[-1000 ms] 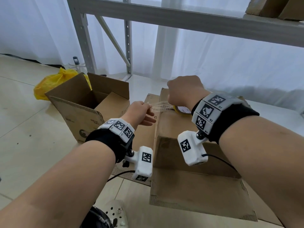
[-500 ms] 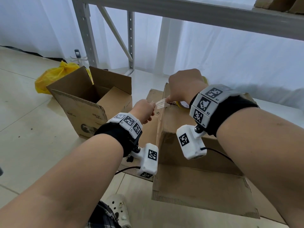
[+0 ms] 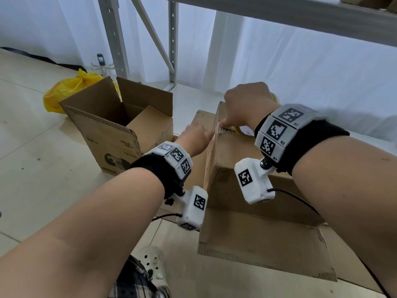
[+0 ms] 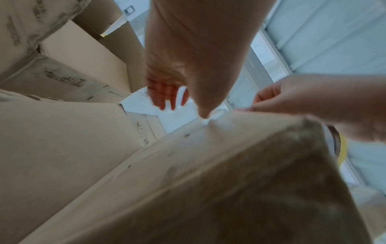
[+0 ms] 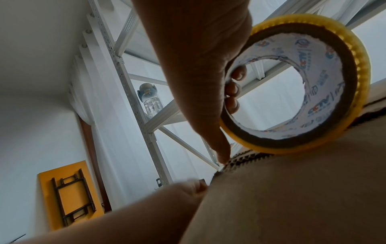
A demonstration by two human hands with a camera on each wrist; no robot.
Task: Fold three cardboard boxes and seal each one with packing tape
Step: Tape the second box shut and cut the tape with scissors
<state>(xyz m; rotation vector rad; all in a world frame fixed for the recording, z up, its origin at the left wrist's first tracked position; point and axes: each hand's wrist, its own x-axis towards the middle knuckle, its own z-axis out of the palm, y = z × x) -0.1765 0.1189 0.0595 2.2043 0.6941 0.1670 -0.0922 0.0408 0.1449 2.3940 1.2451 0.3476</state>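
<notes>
A brown cardboard box [image 3: 240,175] stands on a flat sheet of cardboard in front of me, bottom flaps up. My right hand [image 3: 245,108] holds the yellow packing tape roll [image 5: 292,85], fingers curled through its core, thumb tip on the box's upper left edge [image 5: 240,161]. Only a sliver of the tape roll [image 3: 243,134] shows in the head view. My left hand [image 3: 193,139] is at the box's left side. Its thumb [image 4: 204,113] presses the clear tape end against the box wall [image 4: 208,165], and the other fingers [image 4: 165,94] hang straight.
A second cardboard box [image 3: 120,130] stands open to the left, with a yellow plastic bag [image 3: 68,91] behind it. A grey metal rack [image 3: 113,37] rises at the back. One flap [image 3: 264,250] of the near box lies flat toward me. My shoe [image 3: 150,265] is below.
Both hands dropped to the box's upper left edge. The tape strip stretched in the air between them now lies on the box, and my left hand went from pinching it to pressing it.
</notes>
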